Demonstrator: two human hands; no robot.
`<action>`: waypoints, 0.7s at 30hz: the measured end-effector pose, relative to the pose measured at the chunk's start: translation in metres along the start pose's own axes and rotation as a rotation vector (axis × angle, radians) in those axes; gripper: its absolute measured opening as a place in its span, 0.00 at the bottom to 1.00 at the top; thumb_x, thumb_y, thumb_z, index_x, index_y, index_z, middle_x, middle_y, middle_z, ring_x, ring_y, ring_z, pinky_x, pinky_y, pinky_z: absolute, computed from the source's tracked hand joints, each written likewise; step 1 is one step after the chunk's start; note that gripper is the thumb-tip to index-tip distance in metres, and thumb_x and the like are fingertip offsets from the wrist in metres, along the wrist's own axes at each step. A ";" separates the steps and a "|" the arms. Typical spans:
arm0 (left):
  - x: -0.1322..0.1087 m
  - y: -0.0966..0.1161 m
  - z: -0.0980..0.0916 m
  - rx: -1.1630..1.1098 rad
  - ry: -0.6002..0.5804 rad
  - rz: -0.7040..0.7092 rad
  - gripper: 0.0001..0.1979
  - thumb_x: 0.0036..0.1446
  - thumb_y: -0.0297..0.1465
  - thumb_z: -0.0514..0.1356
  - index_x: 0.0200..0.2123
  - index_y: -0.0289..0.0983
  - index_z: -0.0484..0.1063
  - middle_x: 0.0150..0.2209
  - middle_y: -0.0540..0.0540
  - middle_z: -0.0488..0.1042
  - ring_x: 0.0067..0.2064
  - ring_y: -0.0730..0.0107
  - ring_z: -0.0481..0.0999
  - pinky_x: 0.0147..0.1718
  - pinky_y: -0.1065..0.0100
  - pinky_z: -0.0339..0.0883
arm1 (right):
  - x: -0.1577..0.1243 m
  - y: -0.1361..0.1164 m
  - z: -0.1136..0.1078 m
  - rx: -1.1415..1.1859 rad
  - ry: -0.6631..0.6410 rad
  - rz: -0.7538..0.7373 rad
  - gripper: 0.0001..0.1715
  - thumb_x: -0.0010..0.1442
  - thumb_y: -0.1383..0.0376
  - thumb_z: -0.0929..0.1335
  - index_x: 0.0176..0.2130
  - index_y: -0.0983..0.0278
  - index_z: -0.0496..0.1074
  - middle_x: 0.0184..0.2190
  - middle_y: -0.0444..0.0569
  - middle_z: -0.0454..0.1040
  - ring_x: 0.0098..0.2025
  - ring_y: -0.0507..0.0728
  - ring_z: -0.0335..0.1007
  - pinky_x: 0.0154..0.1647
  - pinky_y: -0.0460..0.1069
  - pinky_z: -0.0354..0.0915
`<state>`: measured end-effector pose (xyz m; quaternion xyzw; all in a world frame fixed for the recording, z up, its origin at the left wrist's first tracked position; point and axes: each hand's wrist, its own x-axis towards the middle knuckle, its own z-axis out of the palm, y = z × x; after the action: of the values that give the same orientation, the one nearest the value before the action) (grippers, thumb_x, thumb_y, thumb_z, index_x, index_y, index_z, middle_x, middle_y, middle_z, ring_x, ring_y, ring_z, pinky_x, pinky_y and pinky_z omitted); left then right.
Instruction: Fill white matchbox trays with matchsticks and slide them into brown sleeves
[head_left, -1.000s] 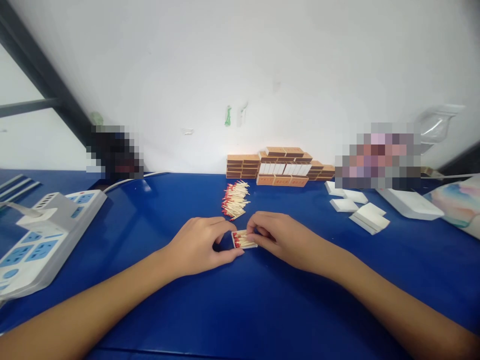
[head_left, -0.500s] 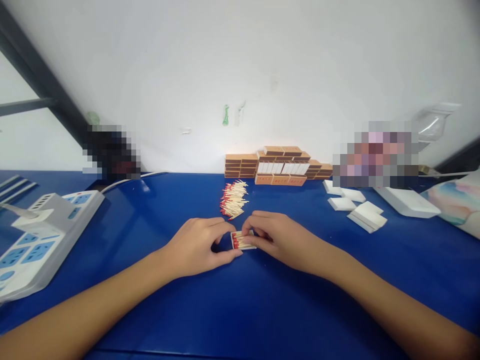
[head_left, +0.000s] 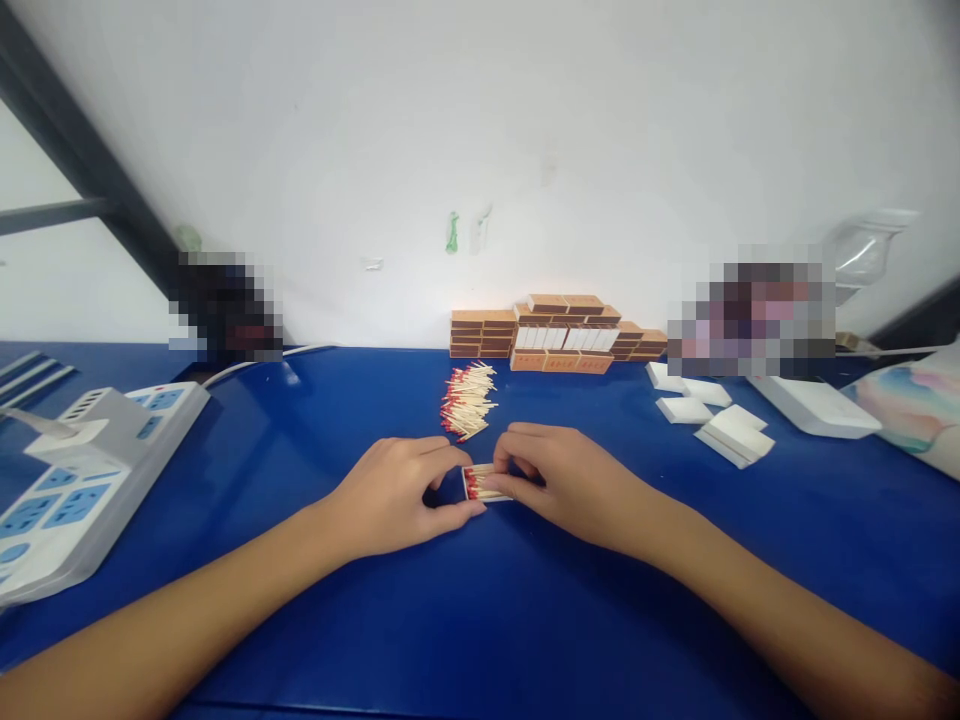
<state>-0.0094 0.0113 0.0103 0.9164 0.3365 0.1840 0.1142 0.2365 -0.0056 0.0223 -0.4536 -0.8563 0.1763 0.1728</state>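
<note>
A small white matchbox tray (head_left: 465,484) lies on the blue table with red-tipped matches (head_left: 480,482) inside, their heads toward the left. My left hand (head_left: 397,495) grips the tray's left end between thumb and fingertips. Over the right part of the tray, my right hand (head_left: 551,475) pinches at the matches with thumb and index finger, covering that end. How many are between the fingers is hidden. Just beyond the tray sits a loose pile of matches (head_left: 469,402), heads mostly to the left.
Stacked brown matchboxes (head_left: 562,360) stand against the wall. Several white trays (head_left: 731,435) lie at the right beside a white flat box (head_left: 814,405). A power strip (head_left: 97,480) with a plugged-in adapter occupies the left, and a cable (head_left: 262,358) runs behind it.
The fingers of my right hand have shifted slightly to the right over the tray and drawn closer together. My left hand keeps its place at the tray's left end.
</note>
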 end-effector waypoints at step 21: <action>0.001 -0.001 -0.001 0.010 -0.008 0.036 0.16 0.64 0.44 0.65 0.47 0.40 0.78 0.31 0.53 0.74 0.29 0.73 0.71 0.29 0.69 0.61 | -0.002 -0.003 -0.002 0.073 -0.054 -0.036 0.08 0.70 0.71 0.65 0.37 0.62 0.70 0.35 0.44 0.75 0.32 0.52 0.65 0.34 0.48 0.58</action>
<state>-0.0099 0.0125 0.0110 0.9236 0.3207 0.1807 0.1075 0.2360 -0.0088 0.0253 -0.4263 -0.8618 0.2167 0.1693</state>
